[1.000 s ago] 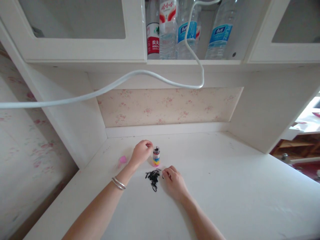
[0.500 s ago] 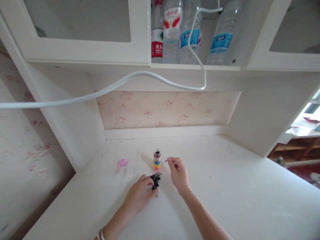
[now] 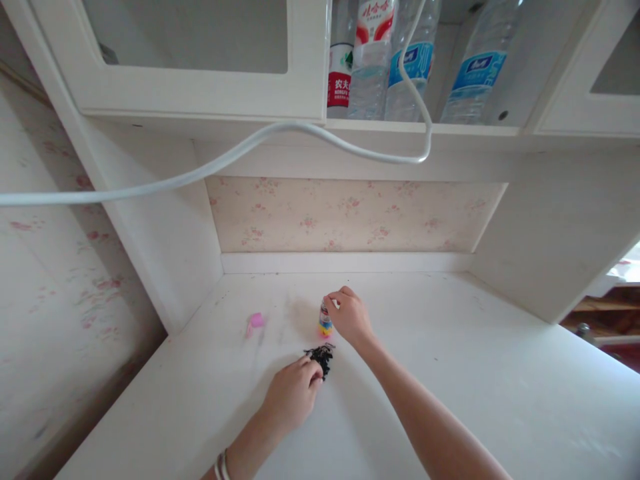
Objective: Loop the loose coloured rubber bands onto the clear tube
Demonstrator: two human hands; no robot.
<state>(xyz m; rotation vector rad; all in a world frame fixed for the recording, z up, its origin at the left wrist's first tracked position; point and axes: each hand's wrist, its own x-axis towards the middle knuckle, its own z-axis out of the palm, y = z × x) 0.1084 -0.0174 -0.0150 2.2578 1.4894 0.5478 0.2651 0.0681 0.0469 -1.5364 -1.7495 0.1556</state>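
A small clear bottle with bright bands of blue, yellow and pink stands upright on the white tabletop. The fingers of my right hand are pinched together at its mouth and cover the top; whatever is between them is hidden. Just in front of the bottle lies a tangled heap of small, thin black pieces, perhaps elastic bands. My left hand is closed on the heap's near left edge, thumb and fingers curled onto the pieces. To the left lies a pink cap.
A white cable hangs across the front of the view, above the hands. Plastic water bottles stand in the open cabinet overhead. White side panels and a flowered back wall enclose the tabletop.
My right hand has moved from beside the bottle, where it pinched a thin black piece, to the bottle's mouth. My left fingers have drawn closer together at the heap. The view has shifted slightly.
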